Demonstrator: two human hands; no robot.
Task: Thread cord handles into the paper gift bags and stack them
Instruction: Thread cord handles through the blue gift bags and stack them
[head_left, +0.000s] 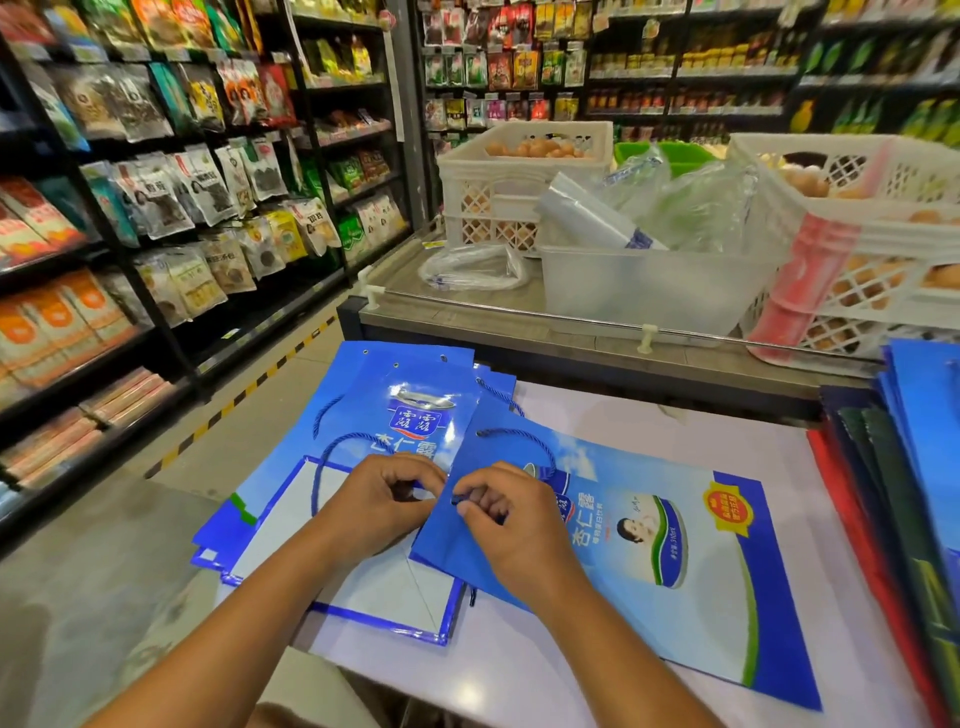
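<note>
Biggest risk: top bag (649, 545) sliding off the loose pile (363, 415) under it. Glossy paper on glossy paper, skewed, nothing pinning the far end; a hard tug on the cord probably shifts the whole sheet and drags the hole away from the fingers.

Next: tearing at the punched hole. Thin edge, no visible reinforcement on this corner, so pulling sideways instead of straight through likely rips it.

Then: cord end (460, 500) fraying or slipping back out before a knot goes in. Dark tip looks short, little to hold.

Smallest: snagging the already-threaded loop (519, 441) lying just above the right hand.

Positions: top bag flat on the table (649, 410), its top-left edge running between both hands. Right hand (506, 519) on the bag face, thumb and forefinger curled tight, pinching the dark cord end right at the edge. Left hand (384, 496) just beside it, off the edge and over the lower bags, fingers curled inward; pinching bag edge or cord, cannot tell. Hole itself hidden by fingertips. Unthreaded stock stacked at right (914, 441), well apart.
</note>
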